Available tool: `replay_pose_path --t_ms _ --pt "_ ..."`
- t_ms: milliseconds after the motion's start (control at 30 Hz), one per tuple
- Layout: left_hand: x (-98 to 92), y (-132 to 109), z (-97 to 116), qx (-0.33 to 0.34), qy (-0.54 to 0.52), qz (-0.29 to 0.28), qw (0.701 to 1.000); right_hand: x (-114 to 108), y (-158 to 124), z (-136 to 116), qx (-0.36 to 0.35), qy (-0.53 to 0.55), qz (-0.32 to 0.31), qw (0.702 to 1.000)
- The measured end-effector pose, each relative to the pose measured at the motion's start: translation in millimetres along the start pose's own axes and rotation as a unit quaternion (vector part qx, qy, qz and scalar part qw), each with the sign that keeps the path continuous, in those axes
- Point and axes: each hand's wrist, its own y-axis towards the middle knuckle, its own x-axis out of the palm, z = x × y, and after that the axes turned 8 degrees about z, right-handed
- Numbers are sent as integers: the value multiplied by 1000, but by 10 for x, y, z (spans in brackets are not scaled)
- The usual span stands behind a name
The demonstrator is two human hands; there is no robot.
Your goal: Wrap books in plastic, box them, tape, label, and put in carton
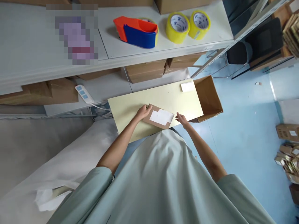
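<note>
Now | frame centre: white-labelled cardboard parcel [160,117] flat on pale table [126,107], long axis left-right | left hand [143,112] clasps its left end | right hand [182,119] flat, fingers together, at right end, contact unclear | beyond: open box [208,98] | top: tape rolls [177,27]

One head-worn camera, high above the work, facing forward and steeply down over the wearer's own chest, left hand [143,112] and right hand [181,119] fairly near, around frame centre, shelf [130,49] beyond, floor [245,133] at right.
</note>
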Motion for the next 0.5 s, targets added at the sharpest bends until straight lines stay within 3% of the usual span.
replay_pose_path --t_ms 100,200,500 --pt "38 -30 60 12 -16 3 1000 165 -105 127 68 152 -53 985" --pt "7 -115 97 -3 -23 16 1000 257 -178 140 76 211 -65 972" --pt "-327 -680 -4 8 -109 121 987 197 -365 -76 -40 239 -77 967"
